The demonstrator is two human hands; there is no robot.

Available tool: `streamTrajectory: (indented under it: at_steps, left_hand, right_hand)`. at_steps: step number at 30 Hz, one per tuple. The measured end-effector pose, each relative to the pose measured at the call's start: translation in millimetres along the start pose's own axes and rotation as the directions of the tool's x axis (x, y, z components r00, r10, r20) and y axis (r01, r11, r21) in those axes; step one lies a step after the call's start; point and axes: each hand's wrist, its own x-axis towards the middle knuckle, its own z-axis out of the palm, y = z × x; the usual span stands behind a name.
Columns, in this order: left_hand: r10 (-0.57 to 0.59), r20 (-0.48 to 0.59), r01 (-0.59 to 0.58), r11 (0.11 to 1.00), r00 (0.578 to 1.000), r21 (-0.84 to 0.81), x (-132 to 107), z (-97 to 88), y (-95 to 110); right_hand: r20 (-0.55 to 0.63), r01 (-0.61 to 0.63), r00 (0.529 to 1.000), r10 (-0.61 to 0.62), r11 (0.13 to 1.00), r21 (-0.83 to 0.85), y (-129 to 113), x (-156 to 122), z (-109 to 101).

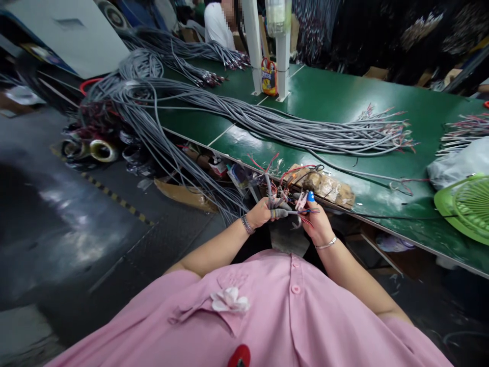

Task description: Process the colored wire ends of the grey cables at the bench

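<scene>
From where I stand, I see the person's left hand (260, 213), with grey coverings on its fingers, closed around a thin grey round-jacketed cable (292, 212). This cable lies across the gap between the two hands, and its end with fine red and dark wires (306, 219) reaches the right hand (320, 224). The right hand is half curled, with the palm turned up and the wires lying over its fingers; its thumb wears a blue cap with white dots (310, 197). The wires are small and partly covered, so I cannot tell whether this thumb and finger press on them.

Both hands are in front of the near edge of a long green smooth-topped bench (344, 97). Just beyond them, on this edge, lies a brown block wrapped with shiny tape (336, 191). Farther back, a thick bundle of long grey cables (267, 125) stretches along the bench.
</scene>
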Motion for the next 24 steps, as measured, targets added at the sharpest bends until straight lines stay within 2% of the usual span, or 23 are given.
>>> streamTrajectory:
  at_steps: [5, 8, 10, 15, 19, 24]
  left_hand:
    - [-0.015, 0.031, 0.015, 1.0, 0.999, -0.005, 1, -1.1, -3]
    - [-0.022, 0.069, 0.024, 0.999, 0.997, -0.03, -2, -5.3, -4]
    - [-0.011, 0.088, 0.014, 0.999, 0.996, -0.034, -7, -8.6, -5]
    - [-0.007, 0.087, 0.009, 1.0, 0.996, -0.025, -27, -13.7, -8]
    - [-0.007, 0.029, 0.008, 0.999, 1.0, -0.031, -48, -14.0, -10]
    - [-0.032, 0.036, 0.031, 0.999, 0.999, 0.008, -73, -7.6, -13]
  right_hand:
    - [0.031, -0.057, 0.998, 0.057, 0.998, 0.014, 1, 1, -4]
    - [0.115, -0.091, 0.989, 0.094, 0.996, -0.024, 2, 1, -14]
    - [0.128, -0.095, 0.987, 0.1, 0.995, -0.04, 3, -1, -22]
    - [0.069, -0.123, 0.989, 0.128, 0.989, -0.076, 4, -11, -40]
    - [0.133, -0.134, 0.979, 0.152, 0.981, -0.137, 5, -22, -48]
    - [0.221, -0.113, 0.958, 0.18, 0.951, -0.287, 5, -43, -52]
